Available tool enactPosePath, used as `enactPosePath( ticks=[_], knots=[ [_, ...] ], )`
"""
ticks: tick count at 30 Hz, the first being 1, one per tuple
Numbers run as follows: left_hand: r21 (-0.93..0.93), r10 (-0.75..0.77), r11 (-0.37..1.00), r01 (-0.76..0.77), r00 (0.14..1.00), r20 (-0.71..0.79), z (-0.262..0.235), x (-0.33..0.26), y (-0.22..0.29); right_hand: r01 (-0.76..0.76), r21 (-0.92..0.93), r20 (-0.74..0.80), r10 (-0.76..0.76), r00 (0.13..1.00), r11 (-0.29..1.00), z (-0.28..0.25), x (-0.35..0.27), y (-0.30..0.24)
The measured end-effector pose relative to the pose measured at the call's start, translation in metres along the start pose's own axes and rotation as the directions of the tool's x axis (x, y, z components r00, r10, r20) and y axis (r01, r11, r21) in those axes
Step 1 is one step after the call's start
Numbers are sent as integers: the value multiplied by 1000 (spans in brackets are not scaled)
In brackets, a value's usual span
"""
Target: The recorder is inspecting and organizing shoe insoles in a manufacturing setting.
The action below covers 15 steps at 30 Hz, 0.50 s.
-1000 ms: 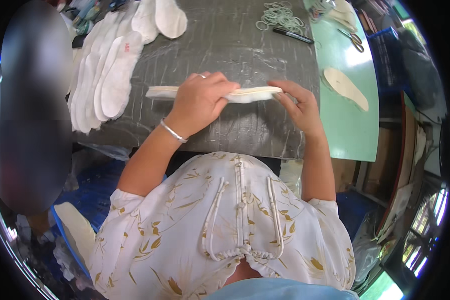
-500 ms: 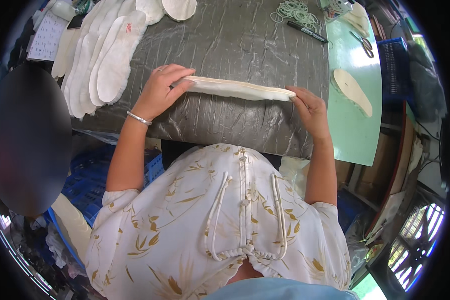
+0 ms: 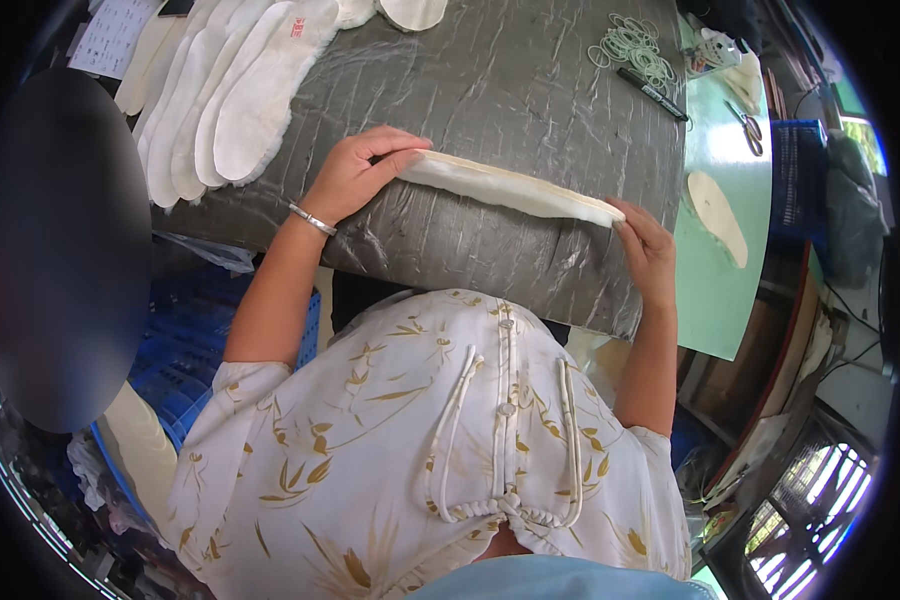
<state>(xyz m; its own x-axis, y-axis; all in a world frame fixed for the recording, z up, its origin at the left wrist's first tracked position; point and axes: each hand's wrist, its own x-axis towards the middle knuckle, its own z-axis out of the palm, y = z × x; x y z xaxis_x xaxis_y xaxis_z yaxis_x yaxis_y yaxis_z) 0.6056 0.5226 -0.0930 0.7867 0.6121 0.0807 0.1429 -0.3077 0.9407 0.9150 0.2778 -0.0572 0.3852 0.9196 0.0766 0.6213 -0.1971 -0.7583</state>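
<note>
Between my two hands a fleecy insole (image 3: 510, 190) is held edge-on above the table, its cream backing along the far side and white pile toward me. My left hand (image 3: 365, 172) pinches one end between thumb and fingers. At the other end, lower and to the right, my right hand (image 3: 647, 250) grips the tip. Both hands are closed on it. Left of my left hand lies a fanned row of white fleece insoles (image 3: 255, 105), the nearest with a red stamp.
The table (image 3: 450, 90) has a dark, wrinkled plastic cover. Rubber bands (image 3: 635, 50) and a black marker (image 3: 652, 95) lie at the far right. On the pale green board (image 3: 715, 300) rest a single cream insole (image 3: 717, 218) and scissors (image 3: 747, 130). Blue crates (image 3: 185, 330) stand below left.
The view has shifted, so the table's things sit differently in the picture. Both hands still hold the insole, which now slants more, its right end nearer me.
</note>
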Motion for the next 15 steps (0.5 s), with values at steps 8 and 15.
enactPosePath(
  ticks=[8,15],
  knots=[
    [89,158,984,-156,987,-23,-4,17,-15,15,3,-20,-15,1000,1000,1,11,2],
    [439,181,830,-344,911,371,23,48,42,137,-101,33,-134,990,985,-8,11,-2]
  ],
)
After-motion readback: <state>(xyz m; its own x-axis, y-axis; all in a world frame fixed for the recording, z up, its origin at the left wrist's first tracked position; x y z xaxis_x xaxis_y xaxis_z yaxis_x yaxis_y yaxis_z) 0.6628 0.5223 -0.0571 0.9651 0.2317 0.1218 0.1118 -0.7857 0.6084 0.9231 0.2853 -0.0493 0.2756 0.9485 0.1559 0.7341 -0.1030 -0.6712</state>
